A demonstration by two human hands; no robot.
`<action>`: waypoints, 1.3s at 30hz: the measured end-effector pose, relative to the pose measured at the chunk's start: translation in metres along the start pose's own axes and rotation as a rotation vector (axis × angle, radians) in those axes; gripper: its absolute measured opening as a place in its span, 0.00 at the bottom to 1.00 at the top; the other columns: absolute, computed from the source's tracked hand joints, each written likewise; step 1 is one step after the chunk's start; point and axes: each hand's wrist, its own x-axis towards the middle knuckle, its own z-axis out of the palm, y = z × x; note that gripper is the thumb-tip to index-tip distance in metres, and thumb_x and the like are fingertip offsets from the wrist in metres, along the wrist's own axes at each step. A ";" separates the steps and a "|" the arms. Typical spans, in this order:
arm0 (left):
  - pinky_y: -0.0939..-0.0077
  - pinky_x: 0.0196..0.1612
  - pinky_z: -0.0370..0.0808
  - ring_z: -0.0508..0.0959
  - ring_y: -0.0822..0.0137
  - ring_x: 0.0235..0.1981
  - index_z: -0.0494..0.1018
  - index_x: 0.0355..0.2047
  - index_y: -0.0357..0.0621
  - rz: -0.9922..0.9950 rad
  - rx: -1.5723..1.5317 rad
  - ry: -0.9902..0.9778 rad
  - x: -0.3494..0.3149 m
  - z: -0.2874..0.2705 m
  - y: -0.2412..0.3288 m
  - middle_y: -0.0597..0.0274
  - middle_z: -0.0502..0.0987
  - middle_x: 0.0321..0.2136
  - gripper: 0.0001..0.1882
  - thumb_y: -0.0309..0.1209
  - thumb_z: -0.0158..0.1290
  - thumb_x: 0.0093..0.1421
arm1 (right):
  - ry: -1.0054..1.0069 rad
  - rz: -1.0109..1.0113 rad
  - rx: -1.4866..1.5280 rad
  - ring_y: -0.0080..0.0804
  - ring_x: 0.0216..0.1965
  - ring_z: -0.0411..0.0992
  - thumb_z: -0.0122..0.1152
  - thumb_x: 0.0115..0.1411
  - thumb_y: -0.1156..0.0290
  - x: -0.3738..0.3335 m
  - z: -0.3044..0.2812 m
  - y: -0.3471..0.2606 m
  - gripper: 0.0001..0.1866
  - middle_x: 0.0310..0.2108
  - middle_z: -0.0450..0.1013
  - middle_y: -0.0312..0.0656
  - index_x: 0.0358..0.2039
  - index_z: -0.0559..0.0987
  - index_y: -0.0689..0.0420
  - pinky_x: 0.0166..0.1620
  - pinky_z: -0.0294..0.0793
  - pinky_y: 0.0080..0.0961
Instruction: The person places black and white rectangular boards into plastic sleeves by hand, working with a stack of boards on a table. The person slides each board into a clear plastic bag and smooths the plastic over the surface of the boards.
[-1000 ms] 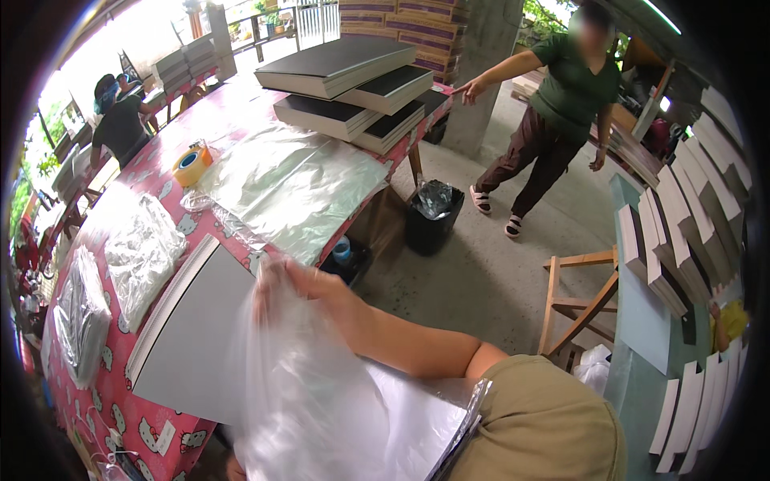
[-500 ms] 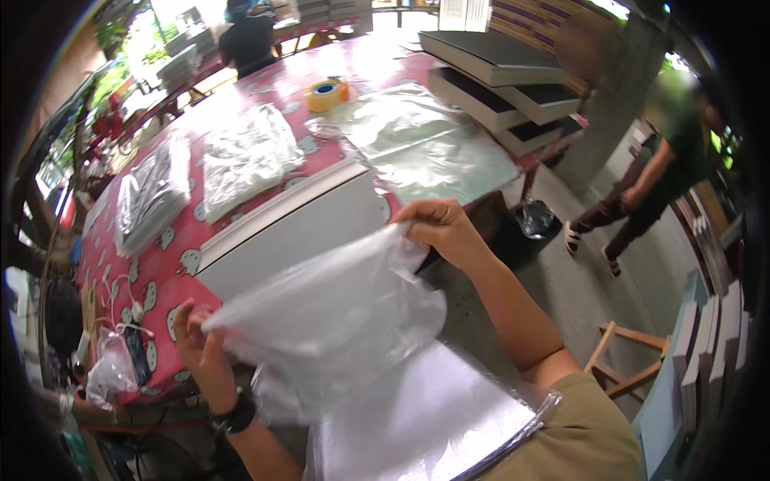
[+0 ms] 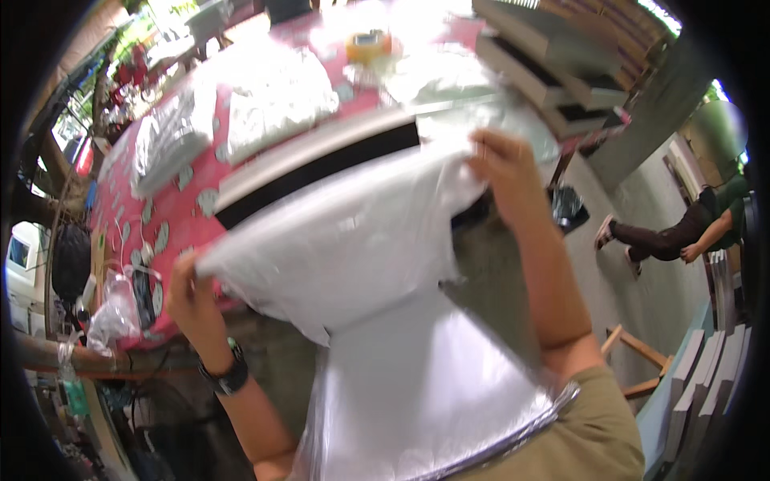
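A clear plastic bag (image 3: pixel 345 240) is stretched between my two hands. My left hand (image 3: pixel 195 301) pinches its left corner, and my right hand (image 3: pixel 504 164) grips the opposite one. Just beyond the bag, a thick white-edged, book-like slab with a black band (image 3: pixel 329 167) lies at the near side of the table. The plastic hides most of the slab's near part; whether it goes around it or only hangs in front, I cannot tell. Below, on my lap, rests a stack of flat clear plastic sleeves (image 3: pixel 425 393).
The pink patterned table (image 3: pixel 188 212) carries plastic-wrapped packs (image 3: pixel 172 144), crumpled plastic (image 3: pixel 277 100) and a yellow tape roll (image 3: pixel 369 46). Thick dark-covered books (image 3: pixel 553 64) are stacked at the far right. A person (image 3: pixel 682 232) walks on the right, past a wooden stool (image 3: pixel 638 361) and upright books (image 3: pixel 698 385).
Both hands have moved forward with the bag, spreading it wider and bringing it up against the slab. The view has shifted, and the person on the right appears farther right.
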 end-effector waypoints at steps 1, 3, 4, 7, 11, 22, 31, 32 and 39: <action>0.78 0.33 0.66 0.69 0.74 0.28 0.71 0.34 0.37 -0.205 -0.197 -0.006 0.004 0.003 0.002 0.64 0.72 0.25 0.09 0.26 0.47 0.53 | -0.044 0.078 0.195 0.17 0.21 0.64 0.55 0.46 0.74 0.005 -0.002 0.000 0.06 0.19 0.68 0.32 0.24 0.77 0.62 0.25 0.63 0.14; 0.78 0.36 0.66 0.70 0.73 0.30 0.71 0.33 0.35 -0.288 -0.546 -0.017 0.011 0.006 0.000 0.63 0.73 0.28 0.09 0.26 0.46 0.54 | -0.110 0.139 0.453 0.17 0.20 0.64 0.56 0.47 0.73 0.016 0.001 0.007 0.06 0.19 0.69 0.32 0.24 0.77 0.62 0.25 0.63 0.14; 0.78 0.37 0.66 0.71 0.73 0.31 0.70 0.33 0.34 -0.325 -0.728 -0.016 0.012 0.007 -0.001 0.63 0.73 0.29 0.09 0.27 0.46 0.54 | -0.131 0.137 0.503 0.16 0.20 0.64 0.56 0.48 0.73 0.018 0.002 0.012 0.05 0.19 0.69 0.32 0.23 0.77 0.61 0.25 0.63 0.14; 0.77 0.42 0.65 0.72 0.69 0.36 0.69 0.34 0.33 -0.518 -0.970 -0.079 0.020 0.011 0.001 0.60 0.74 0.33 0.11 0.28 0.46 0.54 | -0.186 0.180 0.594 0.19 0.24 0.68 0.57 0.49 0.71 0.024 0.003 0.018 0.07 0.23 0.70 0.35 0.27 0.77 0.62 0.29 0.67 0.15; 0.71 0.48 0.63 0.70 0.65 0.42 0.68 0.38 0.37 -0.648 -1.342 -0.314 0.023 0.005 -0.013 0.59 0.71 0.39 0.14 0.33 0.43 0.56 | -0.291 0.334 0.709 0.23 0.29 0.70 0.53 0.52 0.70 0.029 0.003 0.022 0.10 0.28 0.71 0.37 0.33 0.74 0.62 0.33 0.70 0.19; 0.76 0.35 0.66 0.70 0.72 0.34 0.69 0.37 0.43 -0.892 -0.973 -0.601 -0.118 0.030 -0.091 0.65 0.72 0.35 0.13 0.36 0.47 0.54 | -0.406 0.632 0.612 0.19 0.27 0.67 0.57 0.50 0.68 -0.078 -0.015 0.139 0.11 0.27 0.68 0.33 0.33 0.70 0.58 0.30 0.67 0.17; 0.73 0.30 0.62 0.64 0.69 0.23 0.67 0.23 0.33 -0.966 -0.463 -0.553 -0.259 0.103 -0.207 0.60 0.70 0.21 0.16 0.37 0.43 0.57 | -0.121 0.644 0.266 0.17 0.27 0.65 0.52 0.52 0.74 -0.171 0.015 0.259 0.08 0.23 0.68 0.33 0.35 0.72 0.56 0.30 0.64 0.16; 0.72 0.30 0.62 0.63 0.68 0.23 0.67 0.22 0.32 -0.916 -0.412 -0.501 -0.258 0.114 -0.205 0.57 0.70 0.21 0.17 0.37 0.43 0.57 | -0.054 0.585 0.195 0.20 0.27 0.66 0.53 0.51 0.75 -0.168 0.023 0.275 0.09 0.23 0.69 0.35 0.35 0.71 0.57 0.31 0.65 0.17; 0.69 0.32 0.66 0.70 0.62 0.27 0.69 0.27 0.33 -0.598 0.085 -0.415 -0.240 0.120 -0.224 0.52 0.71 0.25 0.15 0.37 0.48 0.53 | 0.284 -0.024 -0.476 0.39 0.30 0.69 0.54 0.44 0.79 -0.110 0.015 0.246 0.12 0.29 0.68 0.45 0.33 0.70 0.59 0.35 0.68 0.28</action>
